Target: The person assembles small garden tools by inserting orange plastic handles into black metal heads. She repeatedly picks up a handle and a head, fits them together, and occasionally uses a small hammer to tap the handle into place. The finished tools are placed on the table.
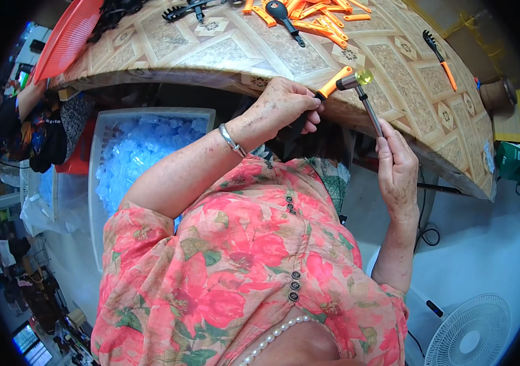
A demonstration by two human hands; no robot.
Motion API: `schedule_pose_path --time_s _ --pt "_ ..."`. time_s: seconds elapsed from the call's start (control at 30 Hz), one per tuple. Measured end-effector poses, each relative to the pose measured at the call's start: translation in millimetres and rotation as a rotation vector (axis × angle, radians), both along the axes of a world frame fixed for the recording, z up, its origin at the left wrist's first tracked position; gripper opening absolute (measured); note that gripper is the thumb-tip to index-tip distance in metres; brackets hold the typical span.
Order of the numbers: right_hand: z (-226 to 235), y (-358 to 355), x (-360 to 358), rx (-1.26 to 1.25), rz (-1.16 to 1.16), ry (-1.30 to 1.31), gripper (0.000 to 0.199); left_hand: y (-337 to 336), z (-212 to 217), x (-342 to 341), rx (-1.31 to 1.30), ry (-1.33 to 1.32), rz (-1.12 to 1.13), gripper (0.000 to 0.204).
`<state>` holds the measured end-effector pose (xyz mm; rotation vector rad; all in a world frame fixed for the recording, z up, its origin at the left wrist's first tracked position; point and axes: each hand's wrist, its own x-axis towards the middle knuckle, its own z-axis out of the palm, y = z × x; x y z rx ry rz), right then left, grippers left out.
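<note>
My left hand (281, 108) is closed at the table's near edge around a black utensil with an orange handle (335, 83). The handle points up and right; the utensil's working end is hidden. My right hand (398, 163) grips a hammer (368, 107) by its metal shaft. The hammer's head, with a clear yellow face, is beside the orange handle; whether they touch I cannot tell. Beyond lie a pile of loose orange handles (328, 29) and a black utensil head (279, 12). A black pasta server with an orange handle (448, 75) rests at the right.
The patterned table (168, 52) curves across the top. A red basket (68, 39) and more black utensil parts (180, 12) are at far left, near another person's arm (30, 99). A white crate (96, 183) of blue translucent pieces stands below; a fan (470, 341) is lower right.
</note>
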<state>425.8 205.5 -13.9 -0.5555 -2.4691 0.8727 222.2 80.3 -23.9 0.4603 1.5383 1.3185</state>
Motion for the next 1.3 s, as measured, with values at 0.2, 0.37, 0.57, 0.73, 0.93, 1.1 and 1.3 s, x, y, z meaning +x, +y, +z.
schedule_pose_path --time_s 0.2,0.37,0.57,0.73,0.93,1.1,1.3 --pt "-0.4 -7.2 -0.8 0.152 0.090 0.009 0.031 3.5 1.3 -4.1 -0.048 -0.018 0.008 0.016" --pt "-0.2 -5.9 -3.2 0.238 0.079 -0.028 0.034 3.9 3.8 -5.2 -0.051 -0.069 0.022 0.016" --pt "1.7 -5.5 -6.3 0.309 0.082 0.064 0.035 4.8 7.0 -0.2 -0.056 -0.116 0.086 0.017" --pt "-0.5 -3.5 -7.1 0.352 0.068 0.005 0.035 4.4 6.9 2.3 -0.041 -0.133 0.114 0.018" --pt "8.2 -6.3 -10.1 0.427 0.066 -0.035 0.034 6.0 7.1 3.7 -0.064 -0.121 0.129 0.017" --pt "10.3 -1.9 -14.0 0.446 0.053 0.059 0.033 7.7 7.0 3.6 -0.066 -0.128 0.130 0.017" --pt "13.6 -0.8 -19.6 0.498 0.095 -0.102 0.033 7.6 5.6 4.3 -0.075 -0.120 0.147 0.016"
